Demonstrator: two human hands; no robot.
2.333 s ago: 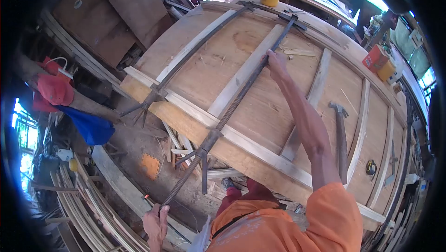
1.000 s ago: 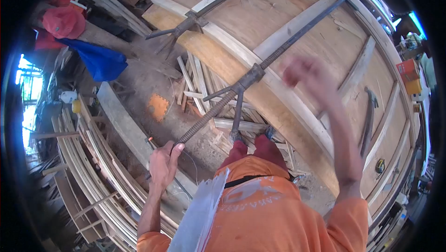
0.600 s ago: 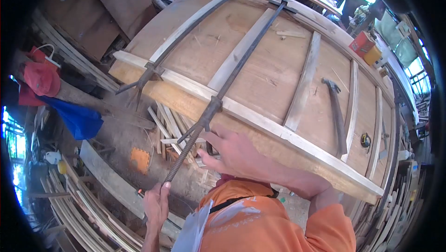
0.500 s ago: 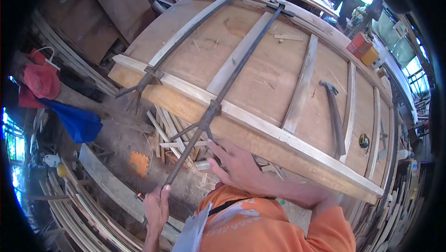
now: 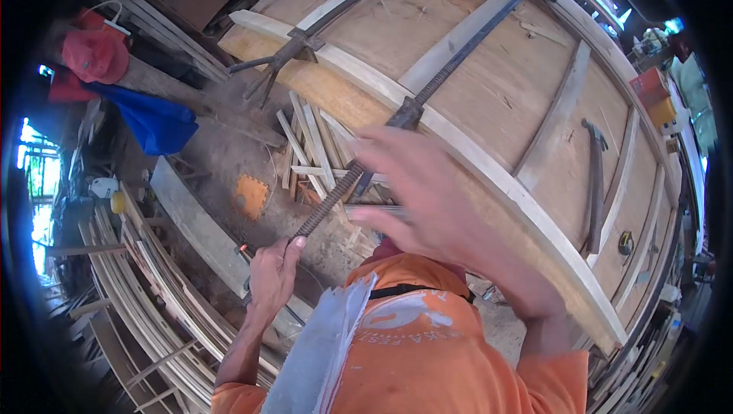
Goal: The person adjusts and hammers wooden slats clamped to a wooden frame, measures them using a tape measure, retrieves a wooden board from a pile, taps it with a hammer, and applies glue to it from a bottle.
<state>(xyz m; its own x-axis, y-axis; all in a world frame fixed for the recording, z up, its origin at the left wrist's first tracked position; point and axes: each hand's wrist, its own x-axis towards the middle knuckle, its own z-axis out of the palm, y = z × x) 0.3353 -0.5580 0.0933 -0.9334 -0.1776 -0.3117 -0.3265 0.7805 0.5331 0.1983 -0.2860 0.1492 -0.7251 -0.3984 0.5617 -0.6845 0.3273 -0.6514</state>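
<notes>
now the right hand (image 5: 416,189), spread (blurred), covers more of the clamp (image 5: 407,113), the left hand (image 5: 273,275) still gripping its screw (image 5: 327,205).

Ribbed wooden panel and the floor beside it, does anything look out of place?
Mostly the floor: wood offcuts lie crisscrossed in a loose heap, with a lone orange mat tile nearby. On the panel, a claw hammer and a stray wood strip lie loose, unlike the evenly placed ribs. I see no spill.

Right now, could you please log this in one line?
left hand: gripping threaded rod | right hand: blurred, near clamp collar | claw hammer: on wooden panel
</notes>
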